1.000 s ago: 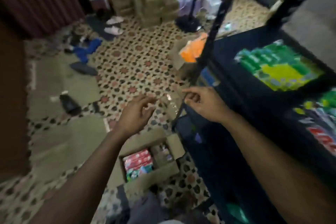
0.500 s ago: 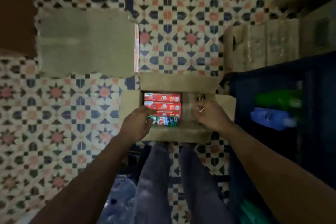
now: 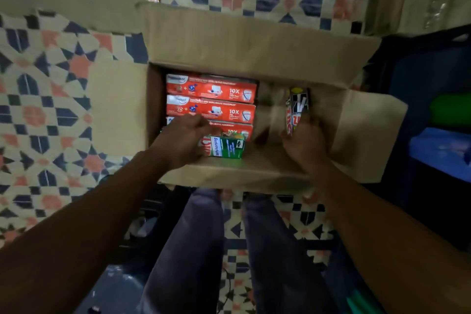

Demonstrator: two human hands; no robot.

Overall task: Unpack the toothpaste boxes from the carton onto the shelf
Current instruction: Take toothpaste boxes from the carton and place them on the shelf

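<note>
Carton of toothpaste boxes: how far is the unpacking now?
Partly done: the right half of the carton shows bare cardboard. In hand: the left hand grips a green box, and the right hand holds a red-and-black box upright. Left: three red boxes lie flat inside, and neither held box is out yet.

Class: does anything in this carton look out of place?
Yes: among flat red boxes, the green box in the left hand breaks the colour, and the dark box in the right hand stands on end.

Left hand point(image 3: 183, 139), right hand point(image 3: 304, 141) inside carton point(image 3: 254, 43)
</note>
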